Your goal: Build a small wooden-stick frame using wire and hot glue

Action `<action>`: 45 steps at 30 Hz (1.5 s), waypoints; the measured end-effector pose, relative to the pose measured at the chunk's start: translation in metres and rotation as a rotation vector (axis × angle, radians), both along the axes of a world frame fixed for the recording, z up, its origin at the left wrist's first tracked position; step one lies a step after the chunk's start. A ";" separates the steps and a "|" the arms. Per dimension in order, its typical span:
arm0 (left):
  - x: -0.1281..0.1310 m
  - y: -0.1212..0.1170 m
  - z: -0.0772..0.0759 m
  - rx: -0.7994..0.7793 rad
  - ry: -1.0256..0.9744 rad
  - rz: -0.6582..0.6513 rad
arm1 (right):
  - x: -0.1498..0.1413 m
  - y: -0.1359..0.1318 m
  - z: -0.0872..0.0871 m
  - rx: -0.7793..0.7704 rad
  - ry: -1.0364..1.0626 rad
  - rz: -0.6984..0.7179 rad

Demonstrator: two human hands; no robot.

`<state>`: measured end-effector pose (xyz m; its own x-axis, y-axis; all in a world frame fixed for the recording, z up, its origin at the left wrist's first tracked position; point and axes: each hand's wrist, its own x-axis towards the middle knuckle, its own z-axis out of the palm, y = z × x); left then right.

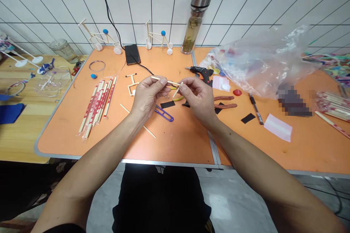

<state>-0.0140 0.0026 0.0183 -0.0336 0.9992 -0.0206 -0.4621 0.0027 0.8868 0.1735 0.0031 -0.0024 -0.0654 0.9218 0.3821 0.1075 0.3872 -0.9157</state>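
Above the orange table [169,145], my left hand [149,96] and my right hand [198,100] pinch a thin wooden stick [166,81] between them, one hand at each end. A short wooden piece [176,92] crosses near the stick's right end, by my right fingertips. Whether it is joined to the stick, I cannot tell. Below my left wrist, a long loose stick [144,128] lies on the table, partly hidden by my forearm. A small wooden frame [132,83] lies just left of my left hand. Purple-handled snips [164,113] rest beneath my hands.
Wrapped chopsticks [97,107] lie at left. A hot glue gun [201,72], red-handled pliers [224,102] and a plastic bag [262,62] lie at right. Two stick bicycle models [100,37] and a glass bottle [195,22] stand by the tiled wall.
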 end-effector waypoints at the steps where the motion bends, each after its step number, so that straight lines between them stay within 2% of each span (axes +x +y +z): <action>1: 0.000 0.000 -0.001 0.008 -0.002 -0.006 | 0.000 0.000 0.000 0.003 0.003 0.000; 7: -0.001 0.003 -0.007 0.040 -0.011 -0.030 | -0.001 0.000 0.000 0.026 0.022 -0.003; 27: -0.001 0.004 -0.009 0.024 -0.010 -0.032 | -0.008 0.004 -0.006 0.034 0.028 -0.051; 36: -0.001 0.006 -0.008 -0.034 0.016 -0.014 | -0.013 0.008 -0.007 0.027 0.026 -0.050; 41: -0.006 0.010 -0.002 -0.028 -0.033 -0.060 | -0.009 0.017 -0.003 0.030 0.045 -0.072; 45: -0.014 0.023 0.010 -0.050 -0.028 -0.002 | -0.006 0.031 0.000 0.036 0.071 -0.072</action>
<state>-0.0276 0.0261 0.0284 -0.0301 0.9970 -0.0718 -0.4867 0.0481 0.8723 0.1671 0.0344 -0.0020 0.0292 0.9089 0.4160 0.0720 0.4132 -0.9078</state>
